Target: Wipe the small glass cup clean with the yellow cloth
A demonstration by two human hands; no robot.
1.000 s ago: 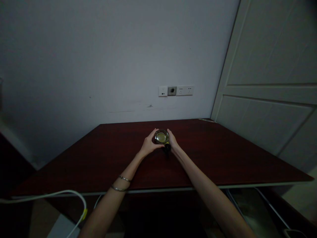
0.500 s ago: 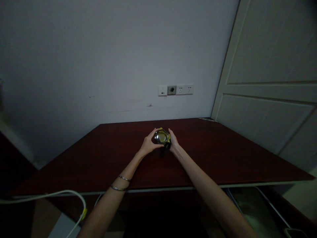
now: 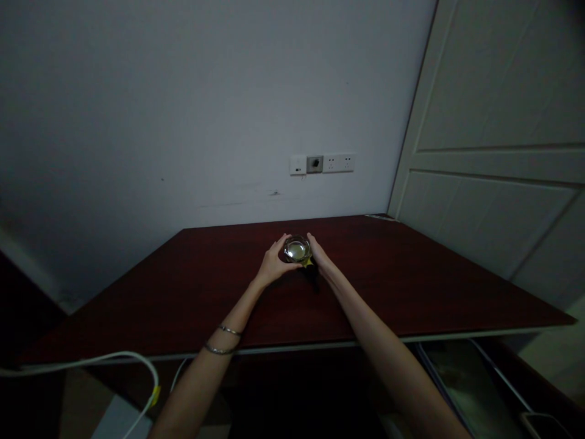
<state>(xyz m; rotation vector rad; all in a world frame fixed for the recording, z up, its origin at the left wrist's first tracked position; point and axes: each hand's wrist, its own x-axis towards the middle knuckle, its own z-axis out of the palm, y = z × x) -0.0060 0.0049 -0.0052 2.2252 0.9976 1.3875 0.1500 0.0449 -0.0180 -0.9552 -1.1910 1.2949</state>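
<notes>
Left hand [image 3: 273, 264] clasps a round, glossy dish [image 3: 297, 249], perhaps glass; right hand [image 3: 320, 256] alongside, hold unclear.

No lettering, brand or number can be read. The yellow band [image 3: 156, 396] on the white cable [image 3: 109, 354] shows only as a patch of colour, too blurred for any print to be made out. On the white wall plate [image 3: 298, 165], small dark marks are too tiny to tell as signs or as openings. The round shiny object [image 3: 297, 249] and the yellow part [image 3: 308, 261] at its lower edge are likewise too small and dim for any label to be legible.
</notes>
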